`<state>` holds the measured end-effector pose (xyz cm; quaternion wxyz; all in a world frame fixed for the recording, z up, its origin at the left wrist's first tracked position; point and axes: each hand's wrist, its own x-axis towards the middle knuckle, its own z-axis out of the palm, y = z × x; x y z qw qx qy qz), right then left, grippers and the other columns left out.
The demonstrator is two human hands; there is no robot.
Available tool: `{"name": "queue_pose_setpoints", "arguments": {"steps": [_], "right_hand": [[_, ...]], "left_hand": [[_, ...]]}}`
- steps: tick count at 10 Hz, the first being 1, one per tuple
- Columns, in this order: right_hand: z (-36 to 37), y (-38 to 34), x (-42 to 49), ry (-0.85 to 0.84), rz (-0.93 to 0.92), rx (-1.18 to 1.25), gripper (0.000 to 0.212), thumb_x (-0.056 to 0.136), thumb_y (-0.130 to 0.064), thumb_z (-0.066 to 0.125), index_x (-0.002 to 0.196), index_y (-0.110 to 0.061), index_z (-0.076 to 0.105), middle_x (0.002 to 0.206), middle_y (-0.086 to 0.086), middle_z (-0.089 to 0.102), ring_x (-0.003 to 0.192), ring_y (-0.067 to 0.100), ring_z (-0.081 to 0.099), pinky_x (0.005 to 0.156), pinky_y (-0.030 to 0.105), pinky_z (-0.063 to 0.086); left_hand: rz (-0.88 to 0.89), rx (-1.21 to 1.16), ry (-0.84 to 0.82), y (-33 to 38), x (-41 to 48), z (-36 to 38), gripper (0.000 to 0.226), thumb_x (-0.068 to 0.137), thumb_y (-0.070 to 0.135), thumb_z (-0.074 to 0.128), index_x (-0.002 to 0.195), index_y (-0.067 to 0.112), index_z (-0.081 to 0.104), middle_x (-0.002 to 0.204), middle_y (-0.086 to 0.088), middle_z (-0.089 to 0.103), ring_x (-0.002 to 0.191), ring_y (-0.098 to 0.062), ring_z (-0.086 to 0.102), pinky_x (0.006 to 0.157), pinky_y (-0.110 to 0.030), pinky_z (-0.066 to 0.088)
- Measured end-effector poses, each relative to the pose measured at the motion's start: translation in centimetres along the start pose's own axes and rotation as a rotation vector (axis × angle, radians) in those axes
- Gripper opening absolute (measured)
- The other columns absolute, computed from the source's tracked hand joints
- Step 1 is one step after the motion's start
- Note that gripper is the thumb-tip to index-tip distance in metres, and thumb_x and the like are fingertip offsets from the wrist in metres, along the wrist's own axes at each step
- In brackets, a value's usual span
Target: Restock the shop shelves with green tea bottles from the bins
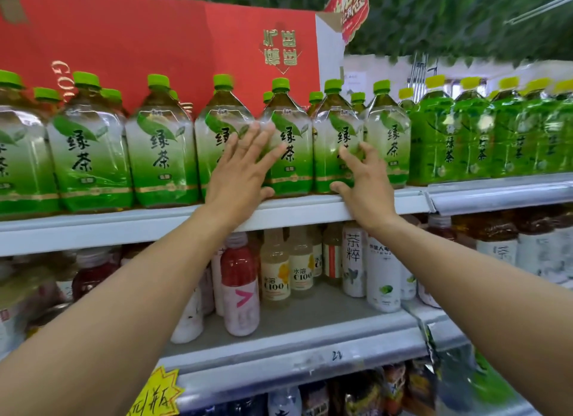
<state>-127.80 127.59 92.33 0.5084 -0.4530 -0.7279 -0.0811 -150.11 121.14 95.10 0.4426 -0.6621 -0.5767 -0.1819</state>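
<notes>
While my left hand (245,164) and right hand (361,173) press open-fingered on shelved green tea bottles (291,155), I judge I'm aligning them; next, a gentle even push.

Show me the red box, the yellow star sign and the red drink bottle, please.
red box (139,49): head view, on its front face.
yellow star sign (155,397): head view, on its middle.
red drink bottle (238,266): head view, on its red upper body.

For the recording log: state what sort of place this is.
Most likely a shop's drinks aisle: green tea bottles lined up label-out on a metal shelf, assorted bottled drinks on the shelf below, and a yellow handwritten tag.
</notes>
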Motion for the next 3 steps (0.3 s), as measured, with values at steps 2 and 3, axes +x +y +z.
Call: {"name": "queue_pose_setpoints", "arguments": {"steps": [2, 3], "right_hand": [[-1.6, 0.7, -0.7, -0.245, -0.015, 0.039, 0.065, 0.101, -0.035, 0.053, 0.157, -0.029, 0.022, 0.164, 0.008, 0.007, 0.151, 0.032, 0.008, 0.118, 0.049, 0.023], [-3.4, 1.7, -1.9, -0.373, -0.039, -0.119, 0.066, 0.100, -0.047, 0.048, 0.157, -0.029, 0.021, 0.165, 0.009, 0.009, 0.151, 0.031, 0.008, 0.120, 0.058, 0.016]], "left_hand": [[-0.156, -0.120, -0.054, 2.3, -0.8, -1.5, 0.076, 0.097, 0.061, 0.043, 0.160, 0.033, 0.009, 0.169, 0.002, -0.005, 0.155, -0.018, -0.009, 0.124, -0.048, -0.007], [-0.301, -0.271, -0.078, 6.2, -2.5, -2.5, 0.072, 0.097, 0.068, 0.026, 0.159, 0.034, 0.015, 0.168, 0.005, 0.011, 0.155, -0.016, 0.002, 0.122, -0.052, -0.009]]}}
